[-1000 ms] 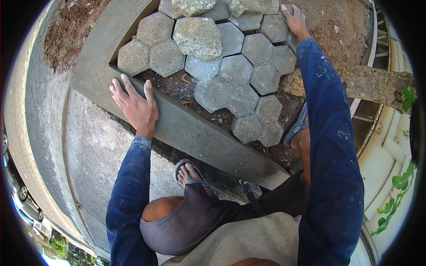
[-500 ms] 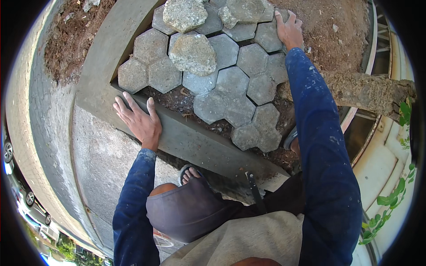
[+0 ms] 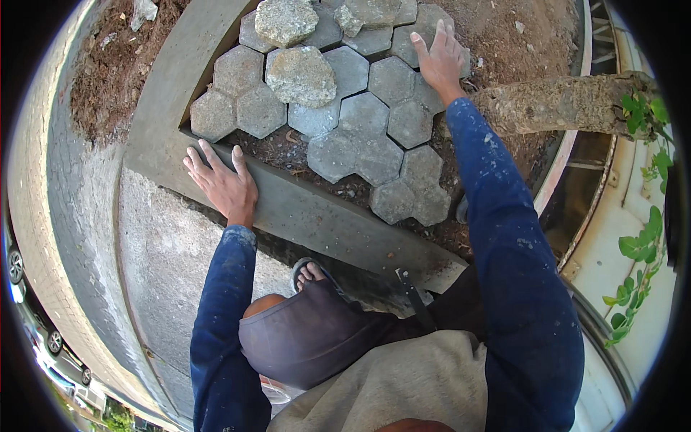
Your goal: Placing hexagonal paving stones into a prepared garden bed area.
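Grey paving blocks (image 3: 356,137), each shaped like joined hexagons, lie over the soil inside a concrete curb (image 3: 309,209). My left hand (image 3: 224,183) rests flat on the curb near its corner, fingers spread, holding nothing. At the far right of the paving, my right hand (image 3: 440,63) lies with spread fingers over a block (image 3: 425,29); its palm hides part of that block. Two rough stones sit on top of the paving: one rough stone (image 3: 301,75) near the middle, another rough stone (image 3: 286,21) farther back.
A tree trunk (image 3: 554,104) crosses at the right, beside a pale metal structure (image 3: 612,216) with green leaves (image 3: 640,245). Bare soil (image 3: 511,43) lies beyond the blocks. My sandalled foot (image 3: 311,275) is outside the curb. Parked cars (image 3: 54,342) show at far left.
My right hand has shifted slightly left relative to the blocks, its fingers now spread wider over the far right block. My left hand stays on the curb. The whole view has shifted a little.
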Motion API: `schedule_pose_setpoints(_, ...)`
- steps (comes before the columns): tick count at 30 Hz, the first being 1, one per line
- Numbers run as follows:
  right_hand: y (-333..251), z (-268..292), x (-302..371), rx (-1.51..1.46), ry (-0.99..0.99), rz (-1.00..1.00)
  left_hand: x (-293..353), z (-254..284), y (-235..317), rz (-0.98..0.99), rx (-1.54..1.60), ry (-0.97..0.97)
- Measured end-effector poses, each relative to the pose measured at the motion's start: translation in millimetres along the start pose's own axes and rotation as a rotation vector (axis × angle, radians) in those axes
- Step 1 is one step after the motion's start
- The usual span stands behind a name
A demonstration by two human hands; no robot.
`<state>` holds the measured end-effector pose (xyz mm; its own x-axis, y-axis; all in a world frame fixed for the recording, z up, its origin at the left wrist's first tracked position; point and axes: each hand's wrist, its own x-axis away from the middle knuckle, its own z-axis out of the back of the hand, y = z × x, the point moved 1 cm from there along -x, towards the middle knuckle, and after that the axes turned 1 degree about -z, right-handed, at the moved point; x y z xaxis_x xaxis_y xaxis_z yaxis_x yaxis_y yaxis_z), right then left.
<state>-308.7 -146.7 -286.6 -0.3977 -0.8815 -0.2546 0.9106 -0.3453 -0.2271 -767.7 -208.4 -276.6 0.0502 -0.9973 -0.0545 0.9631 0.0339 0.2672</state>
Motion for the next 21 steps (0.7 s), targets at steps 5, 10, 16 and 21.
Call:
schedule_pose_setpoints(5,-23,82,156,-0.086,0.034,-0.304,1,12,-7,-0.003,0.008,0.052)
schedule_pose_setpoints(10,25,84,258,0.114,-0.309,-0.728,1,5,0,-0.021,0.056,0.076)
schedule_pose_setpoints(16,-13,75,278,0.247,-0.317,-0.749,5,4,-7,-0.036,0.011,0.092)
schedule_pose_setpoints(21,-26,78,269,0.248,-0.328,-0.792,3,4,-6,-0.048,-0.016,0.084)
